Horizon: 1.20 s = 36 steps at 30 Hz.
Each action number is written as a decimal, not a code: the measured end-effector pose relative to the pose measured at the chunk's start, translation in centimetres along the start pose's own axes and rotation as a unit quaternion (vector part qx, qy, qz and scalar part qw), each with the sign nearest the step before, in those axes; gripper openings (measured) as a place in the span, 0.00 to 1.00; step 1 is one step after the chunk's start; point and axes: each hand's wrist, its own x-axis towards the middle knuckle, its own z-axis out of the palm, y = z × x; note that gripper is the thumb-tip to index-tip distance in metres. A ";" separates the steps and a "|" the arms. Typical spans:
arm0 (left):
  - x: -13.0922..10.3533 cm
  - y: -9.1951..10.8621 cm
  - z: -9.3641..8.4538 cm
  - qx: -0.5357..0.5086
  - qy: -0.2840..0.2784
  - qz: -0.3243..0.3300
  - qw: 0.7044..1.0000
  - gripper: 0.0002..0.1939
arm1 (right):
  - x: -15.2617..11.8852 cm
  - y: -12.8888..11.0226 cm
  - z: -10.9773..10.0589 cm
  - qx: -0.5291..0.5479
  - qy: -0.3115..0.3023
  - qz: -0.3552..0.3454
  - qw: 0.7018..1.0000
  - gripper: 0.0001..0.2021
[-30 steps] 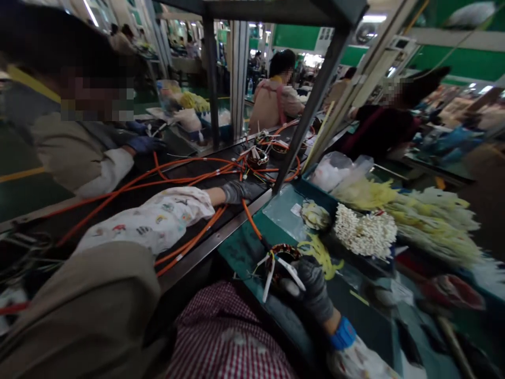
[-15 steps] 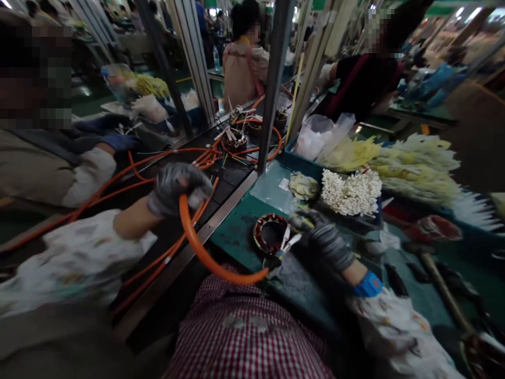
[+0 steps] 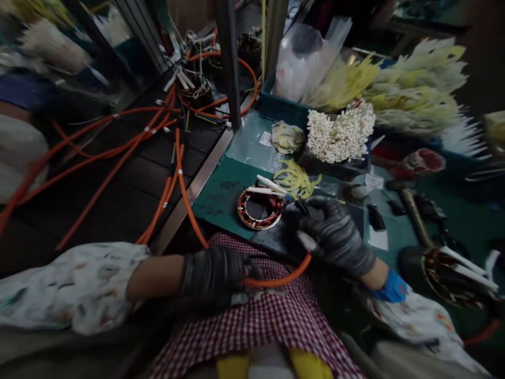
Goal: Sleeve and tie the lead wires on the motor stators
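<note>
My left hand [image 3: 221,273], in a grey striped glove, is closed round the orange cable [image 3: 276,280] above the checked apron. Fingers of my right hand [image 3: 335,231], gloved too, are pinched on the dark end of that cable, beside the wires. A wound copper ring [image 3: 260,225] lies flat on the green mat [image 3: 215,195], left of my right hand. White sleeves [image 3: 268,188] and thin wires run from the ring towards my right fingers. Just behind the ring lies a small bunch of yellow strips [image 3: 302,179].
Behind the mat are a box of white-tipped pieces [image 3: 341,131] and yellow-green bundles [image 3: 418,89]. A hammer [image 3: 414,213] and another wound ring [image 3: 450,279] lie right. Orange cables cross the dark conveyor [image 3: 130,184] left, with a metal post [image 3: 229,68] beyond. A person's sleeve [image 3: 19,152] shows far left.
The view has tipped downward. My left hand has come down and towards the apron with the cable. My right hand has closed on the cable end, and the yellow strips now lie behind the ring.
</note>
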 end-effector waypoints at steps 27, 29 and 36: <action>3.5 -11.3 -2.3 0.226 0.042 0.085 0.969 0.21 | -0.9 -6.4 11.9 0.192 0.282 0.216 0.915 0.24; 3.4 -10.3 -1.4 0.253 0.073 0.090 0.960 0.19 | -2.4 -6.4 11.9 0.220 0.289 0.254 0.896 0.23; 5.8 -5.1 -3.1 0.220 0.084 0.019 0.972 0.16 | -3.7 -6.6 8.2 0.322 0.240 0.311 0.861 0.12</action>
